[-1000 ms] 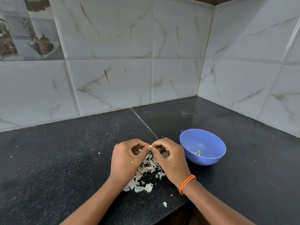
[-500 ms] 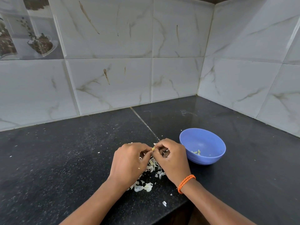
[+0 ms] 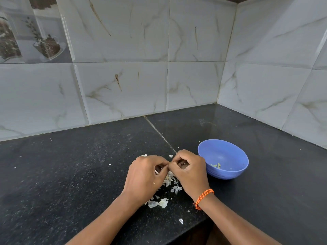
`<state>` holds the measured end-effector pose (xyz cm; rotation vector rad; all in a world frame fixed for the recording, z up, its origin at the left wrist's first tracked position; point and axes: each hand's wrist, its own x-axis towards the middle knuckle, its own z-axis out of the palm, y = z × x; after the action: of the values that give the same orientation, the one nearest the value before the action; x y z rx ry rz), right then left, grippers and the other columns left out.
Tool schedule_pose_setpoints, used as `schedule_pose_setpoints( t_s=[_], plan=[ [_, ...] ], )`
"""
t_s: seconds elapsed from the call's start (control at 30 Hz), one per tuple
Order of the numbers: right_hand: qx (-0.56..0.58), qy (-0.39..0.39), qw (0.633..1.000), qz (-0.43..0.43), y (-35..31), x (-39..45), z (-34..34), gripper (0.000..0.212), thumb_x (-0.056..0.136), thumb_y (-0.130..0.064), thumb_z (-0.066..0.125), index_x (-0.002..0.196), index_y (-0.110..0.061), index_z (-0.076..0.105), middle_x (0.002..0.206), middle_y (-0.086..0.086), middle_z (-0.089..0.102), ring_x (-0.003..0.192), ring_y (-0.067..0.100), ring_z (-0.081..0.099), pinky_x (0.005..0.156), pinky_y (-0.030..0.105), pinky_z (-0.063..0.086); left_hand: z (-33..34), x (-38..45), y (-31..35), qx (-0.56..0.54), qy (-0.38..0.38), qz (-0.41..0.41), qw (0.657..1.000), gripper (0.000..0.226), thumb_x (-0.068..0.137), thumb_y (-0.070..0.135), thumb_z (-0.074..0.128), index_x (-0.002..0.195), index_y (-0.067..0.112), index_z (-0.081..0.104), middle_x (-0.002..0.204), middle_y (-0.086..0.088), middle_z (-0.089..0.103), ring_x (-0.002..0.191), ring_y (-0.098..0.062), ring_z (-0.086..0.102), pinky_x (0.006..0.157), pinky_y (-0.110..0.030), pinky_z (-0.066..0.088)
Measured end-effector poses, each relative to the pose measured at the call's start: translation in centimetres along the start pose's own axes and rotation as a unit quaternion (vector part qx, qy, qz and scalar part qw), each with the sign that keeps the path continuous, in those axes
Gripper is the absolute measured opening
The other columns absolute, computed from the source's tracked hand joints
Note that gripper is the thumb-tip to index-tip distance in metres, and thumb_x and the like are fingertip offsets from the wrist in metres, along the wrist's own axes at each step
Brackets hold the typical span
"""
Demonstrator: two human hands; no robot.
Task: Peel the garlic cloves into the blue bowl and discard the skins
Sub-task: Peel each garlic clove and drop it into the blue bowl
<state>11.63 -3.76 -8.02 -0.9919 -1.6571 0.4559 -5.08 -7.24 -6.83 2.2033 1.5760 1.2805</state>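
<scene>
My left hand (image 3: pixel 145 175) and my right hand (image 3: pixel 189 172) meet fingertip to fingertip over the black counter, both curled and pinching a small garlic clove (image 3: pixel 170 162) that is almost hidden between them. Beneath and in front of the hands lies a scatter of pale garlic skins (image 3: pixel 159 202). The blue bowl (image 3: pixel 235 152) stands just right of my right hand, with a few small peeled garlic pieces (image 3: pixel 216 165) at its bottom.
The black stone counter (image 3: pixel 70 174) fills a corner of marble-look tiled walls (image 3: pixel 123 76). Its front edge drops off near my right wrist. Loose skin flakes (image 3: pixel 180 221) lie near that edge. An orange cord bracelet (image 3: pixel 203 197) circles my right wrist.
Both hands have stayed together over the skins while working at the clove. The clove's tip, visible earlier between the fingertips, is now nearly covered.
</scene>
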Motion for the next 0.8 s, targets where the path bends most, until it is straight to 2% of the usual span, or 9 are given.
schedule_pose_setpoints(
  t_s=[0.2,0.33,0.43,0.53,0.6,0.67,0.73,0.8],
  plan=[
    [0.031,0.017,0.999,0.020,-0.2,0.0,0.3,0.015,0.073,-0.011,0.069,0.060,-0.017,0.063,0.059,-0.003,0.061,0.056,0.018,0.056,0.053,0.040,0.049,0.1,0.0,0.1,-0.042,0.001,-0.015,0.999,0.018,0.094,0.018,0.076,0.092,0.034,0.085,0.080,0.027,0.075,0.077,-0.002,0.074,0.068,-0.029,0.059],
    [0.077,0.002,0.995,0.066,-0.6,-0.1,0.3,0.023,0.079,0.000,0.074,0.062,-0.015,0.067,0.058,0.001,0.064,0.054,0.021,0.060,0.052,0.034,0.049,-0.2,0.1,0.4,-0.111,0.008,-0.049,0.993,0.017,0.094,0.015,0.079,0.092,0.030,0.087,0.080,0.023,0.078,0.077,-0.003,0.076,0.070,-0.024,0.059],
    [0.139,-0.026,0.987,0.083,-1.0,-0.1,-0.1,0.021,0.090,0.002,0.073,0.076,-0.012,0.075,0.069,0.005,0.072,0.060,0.031,0.066,0.054,0.036,0.055,-0.5,0.4,0.2,-0.180,0.026,-0.094,0.979,0.014,0.096,0.015,0.080,0.091,0.026,0.087,0.078,0.011,0.080,0.071,-0.013,0.077,0.069,-0.039,0.065],
    [0.158,-0.052,0.982,0.090,-0.9,-0.2,-0.3,0.014,0.100,-0.005,0.069,0.095,-0.013,0.079,0.087,0.001,0.074,0.065,0.028,0.067,0.056,0.034,0.057,-0.8,0.6,-0.2,-0.238,0.047,-0.121,0.963,0.011,0.097,0.013,0.080,0.094,0.022,0.086,0.080,0.002,0.082,0.069,-0.021,0.079,0.070,-0.049,0.067],
    [0.143,-0.068,0.983,0.096,-0.6,-0.3,-0.1,0.017,0.103,-0.006,0.064,0.102,-0.017,0.077,0.092,-0.003,0.073,0.067,0.019,0.067,0.057,0.029,0.054,-0.9,0.6,-0.2,-0.249,0.054,-0.132,0.958,0.009,0.097,0.014,0.080,0.094,0.021,0.086,0.082,0.001,0.082,0.069,-0.023,0.079,0.067,-0.045,0.066],
    [0.124,-0.074,0.985,0.091,-0.5,-0.4,0.1,0.024,0.105,-0.005,0.059,0.105,-0.021,0.077,0.100,-0.008,0.072,0.078,0.013,0.068,0.062,0.027,0.054,-1.0,0.5,-0.2,-0.246,0.062,-0.141,0.957,0.009,0.097,0.015,0.079,0.093,0.020,0.085,0.082,0.001,0.082,0.068,-0.022,0.080,0.063,-0.036,0.063],
    [0.096,-0.062,0.992,0.058,-0.3,-0.4,0.2,0.028,0.103,-0.005,0.059,0.106,-0.025,0.078,0.108,-0.011,0.071,0.095,0.017,0.070,0.069,0.033,0.058,-1.0,0.5,-0.3,-0.233,0.068,-0.142,0.960,0.011,0.098,0.015,0.078,0.092,0.021,0.085,0.081,0.002,0.081,0.066,-0.021,0.079,0.060,-0.031,0.059],
    [0.076,-0.048,0.995,0.035,-0.2,-0.3,0.2,0.026,0.101,-0.007,0.064,0.106,-0.028,0.079,0.112,-0.012,0.068,0.101,0.021,0.069,0.075,0.041,0.061,-1.0,0.5,-0.3,-0.217,0.071,-0.141,0.963,0.014,0.098,0.016,0.078,0.089,0.024,0.084,0.077,0.002,0.080,0.062,-0.021,0.078,0.057,-0.027,0.055]
  ],
)
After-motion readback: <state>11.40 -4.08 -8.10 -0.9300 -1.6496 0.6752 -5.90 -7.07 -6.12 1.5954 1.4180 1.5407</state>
